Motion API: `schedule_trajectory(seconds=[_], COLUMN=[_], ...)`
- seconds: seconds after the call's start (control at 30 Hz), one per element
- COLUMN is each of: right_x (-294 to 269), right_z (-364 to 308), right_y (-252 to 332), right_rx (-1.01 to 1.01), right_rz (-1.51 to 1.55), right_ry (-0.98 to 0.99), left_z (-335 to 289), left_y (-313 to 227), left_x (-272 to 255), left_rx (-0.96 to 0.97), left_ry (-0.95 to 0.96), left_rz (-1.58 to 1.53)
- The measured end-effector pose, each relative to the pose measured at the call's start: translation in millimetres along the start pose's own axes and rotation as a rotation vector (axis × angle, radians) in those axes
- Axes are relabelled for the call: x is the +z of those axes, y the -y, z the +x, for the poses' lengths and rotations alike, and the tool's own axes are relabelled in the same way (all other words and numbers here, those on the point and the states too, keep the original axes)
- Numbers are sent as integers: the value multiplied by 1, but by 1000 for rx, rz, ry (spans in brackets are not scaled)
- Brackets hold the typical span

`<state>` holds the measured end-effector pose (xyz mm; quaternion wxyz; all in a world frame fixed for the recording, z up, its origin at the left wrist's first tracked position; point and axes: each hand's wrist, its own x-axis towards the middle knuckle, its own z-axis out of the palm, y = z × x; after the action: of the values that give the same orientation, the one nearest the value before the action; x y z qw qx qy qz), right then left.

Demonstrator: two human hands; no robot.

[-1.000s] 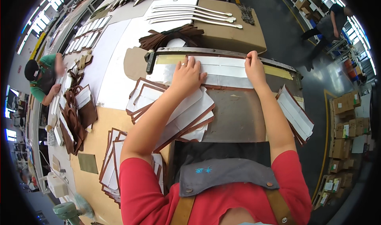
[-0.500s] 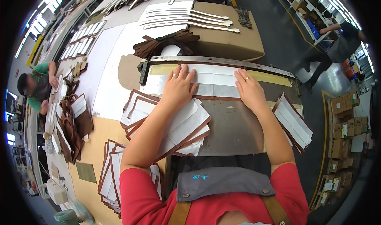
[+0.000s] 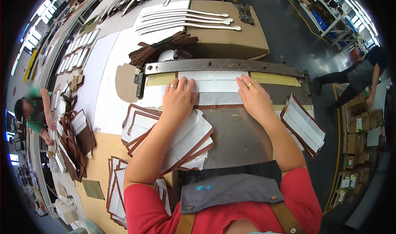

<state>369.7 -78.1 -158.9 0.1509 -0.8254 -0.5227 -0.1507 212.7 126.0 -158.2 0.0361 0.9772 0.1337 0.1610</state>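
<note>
My left hand (image 3: 177,97) lies flat, fingers stretched out, on the left part of a white-faced panel (image 3: 215,86) with brown edges. On the panel's right end rests my right hand (image 3: 253,98), its fingers also extended. Neither hand grips anything. The panel sits on a grey metal plate (image 3: 243,139), its far edge meeting a long metal bar (image 3: 231,65) with bolt heads. Yellow strips (image 3: 274,79) run along the plate on both sides of the panel. Beneath my left forearm is a fanned stack of similar brown-edged panels (image 3: 187,135).
More brown-edged panels (image 3: 303,122) overhang the plate's right side, and another pile (image 3: 117,188) lies lower left. Behind the bar are a bundle of brown strips (image 3: 161,48) and a cardboard box (image 3: 231,40) bearing pale straps (image 3: 189,21). Co-workers stand left and far right.
The metal bar has turned toward me, showing a broader face and covering the panel's far brown edge. My hands stay flat on the panel. The person at right has moved nearer.
</note>
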Motion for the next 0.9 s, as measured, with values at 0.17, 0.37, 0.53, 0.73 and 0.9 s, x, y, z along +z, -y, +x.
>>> schedule_trajectory(seconds=[0.17, 0.37, 0.53, 0.73, 0.9], right_x=[-3, 0, -3, -2, 38], right_z=[0, 0, 0, 52, 103], right_y=[4, 4, 0, 11, 48], right_rx=[17, -2, -58, -160, -317], right_rz=[-39, -15, 1, 312, 485], right_ry=[57, 26, 6, 33, 113], left_z=[-2, -5, 3, 7, 4], left_y=[1, 0, 2, 20, 35], left_x=[0, 4, -5, 5, 18], left_rx=[13, -3, -60, -205, -131], left_ry=[6, -57, 33, -176, -200], left_rz=[0, -12, -111, -178, -215])
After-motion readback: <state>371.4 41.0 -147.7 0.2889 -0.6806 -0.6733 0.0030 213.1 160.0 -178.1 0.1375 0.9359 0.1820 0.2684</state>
